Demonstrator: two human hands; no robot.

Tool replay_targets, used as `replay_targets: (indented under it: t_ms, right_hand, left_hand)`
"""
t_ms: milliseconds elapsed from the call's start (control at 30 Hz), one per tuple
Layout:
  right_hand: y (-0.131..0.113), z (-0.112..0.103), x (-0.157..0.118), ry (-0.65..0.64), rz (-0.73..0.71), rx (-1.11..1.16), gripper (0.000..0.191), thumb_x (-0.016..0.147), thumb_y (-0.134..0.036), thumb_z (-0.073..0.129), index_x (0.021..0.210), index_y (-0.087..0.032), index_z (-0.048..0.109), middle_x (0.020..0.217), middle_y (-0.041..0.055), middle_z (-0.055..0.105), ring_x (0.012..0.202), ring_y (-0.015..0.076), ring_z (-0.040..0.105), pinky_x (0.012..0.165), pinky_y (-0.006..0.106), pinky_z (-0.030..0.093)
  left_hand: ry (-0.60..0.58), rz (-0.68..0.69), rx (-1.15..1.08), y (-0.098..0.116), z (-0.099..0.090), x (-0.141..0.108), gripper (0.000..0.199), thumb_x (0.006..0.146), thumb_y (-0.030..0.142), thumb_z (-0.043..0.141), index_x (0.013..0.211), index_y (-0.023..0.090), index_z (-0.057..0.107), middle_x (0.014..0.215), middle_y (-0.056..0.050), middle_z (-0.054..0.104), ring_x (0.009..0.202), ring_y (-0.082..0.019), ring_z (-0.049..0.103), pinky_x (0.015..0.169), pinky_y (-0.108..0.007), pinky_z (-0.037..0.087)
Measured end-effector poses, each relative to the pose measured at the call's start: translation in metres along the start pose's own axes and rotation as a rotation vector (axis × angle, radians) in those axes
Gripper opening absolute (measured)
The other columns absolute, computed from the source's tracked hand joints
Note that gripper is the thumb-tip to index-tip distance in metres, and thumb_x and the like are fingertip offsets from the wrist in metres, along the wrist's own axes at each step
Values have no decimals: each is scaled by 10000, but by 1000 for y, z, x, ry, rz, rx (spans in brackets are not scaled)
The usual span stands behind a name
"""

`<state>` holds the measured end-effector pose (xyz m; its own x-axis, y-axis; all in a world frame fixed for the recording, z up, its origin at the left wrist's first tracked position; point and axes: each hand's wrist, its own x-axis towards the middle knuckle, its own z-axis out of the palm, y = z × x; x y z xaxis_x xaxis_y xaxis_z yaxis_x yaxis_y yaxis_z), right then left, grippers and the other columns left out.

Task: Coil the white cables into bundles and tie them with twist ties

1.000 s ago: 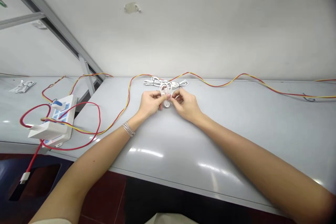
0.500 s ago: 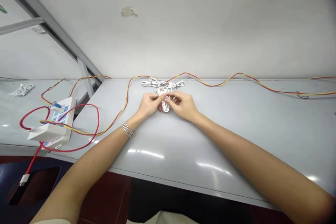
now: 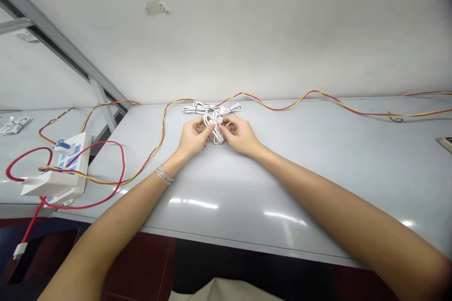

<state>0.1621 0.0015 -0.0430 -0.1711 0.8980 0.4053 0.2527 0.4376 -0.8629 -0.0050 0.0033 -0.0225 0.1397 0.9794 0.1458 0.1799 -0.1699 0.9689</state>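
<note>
Between both hands is a coiled white cable (image 3: 218,134), its loops hanging over the table's back part. My left hand (image 3: 195,135) pinches its left side with thumb and fingers. From the right, my right hand (image 3: 240,134) grips the cable near a white plug end; the fingertips are partly hidden behind the loops. Just behind the hands lie two more bundled white cables, one at the left (image 3: 198,107) and one at the right (image 3: 231,110), each with a dark tie.
At the left lies a white power strip (image 3: 82,162) with a white adapter (image 3: 47,183) and red cords. A red-and-yellow wire (image 3: 163,128) runs along the wall edge. Another white cable bundle (image 3: 14,125) lies far left. A dark twist tie (image 3: 396,119) is at the right.
The view has shifted slightly to the right. My hands have moved slightly apart, and the coiled cable's loops look looser and more spread than before.
</note>
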Motion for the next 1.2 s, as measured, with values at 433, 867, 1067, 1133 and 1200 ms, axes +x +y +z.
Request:
replay_targets:
  t_ms: [433,867,1067,1133,1200]
  right_hand:
    - [7,0,0,10,-102,-89,174,879,-169,460,901,-178,632,835,47,660,733,165,575,722,289,450]
    - [-9,-1,0,-65,-5,-169,220,886,-209,459,689,-170,547,707,22,577,649,132,480,645,268,341]
    - [-14,-5,1,-141,111,-131,228,863,-228,464,668,-157,557,616,-5,526,580,111,425,585,265,296]
    - [-13,-6,1,-173,133,-90,226,852,-225,465,664,-153,568,597,-12,517,569,105,419,576,258,297]
    - [-11,-7,3,-196,147,-38,214,834,-219,476,658,-151,579,590,-15,518,567,102,424,573,252,302]
  left_hand:
    - [55,36,-109,3,9,-4,426,759,440,746,999,91,705,938,-113,748,721,-201,710,663,-300,610]
    - [148,158,48,6,14,-12,258,792,323,727,934,111,767,967,-69,736,825,-198,702,740,-288,584]
    - [125,140,-19,0,14,-11,333,768,310,739,1033,108,751,1028,-95,746,959,-231,701,879,-338,579]
    - [127,112,0,-1,13,-12,355,766,327,736,1045,109,749,1004,-89,752,944,-241,707,853,-335,588]
    - [123,114,22,-2,13,-12,348,771,345,728,1024,108,751,988,-85,753,938,-247,709,832,-325,593]
